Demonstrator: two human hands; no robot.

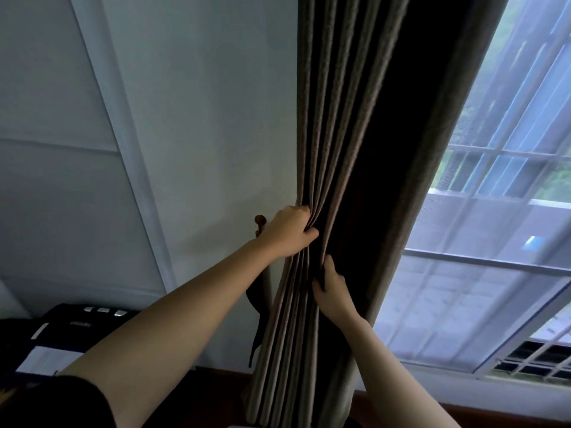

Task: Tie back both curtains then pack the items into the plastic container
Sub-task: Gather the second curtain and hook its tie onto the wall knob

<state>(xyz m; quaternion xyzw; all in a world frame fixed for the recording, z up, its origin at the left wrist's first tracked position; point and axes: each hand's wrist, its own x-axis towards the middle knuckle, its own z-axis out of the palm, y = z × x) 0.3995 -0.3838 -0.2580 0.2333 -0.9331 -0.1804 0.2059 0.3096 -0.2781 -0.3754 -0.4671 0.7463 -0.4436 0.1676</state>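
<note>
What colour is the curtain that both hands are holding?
The curtain is plain greyish brown, darker in its shadowed folds; the head view shows it.

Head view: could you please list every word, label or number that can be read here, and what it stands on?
Black device, lower left: one short pale marking, too small and blurred to read.
No text on the curtain, wall or window.

Bare arms, one black sleeve
A short black sleeve (71, 403) covers the upper left arm (173, 310); the right arm (386, 366), left hand (287, 231) and right hand (330, 291) are bare.
</note>
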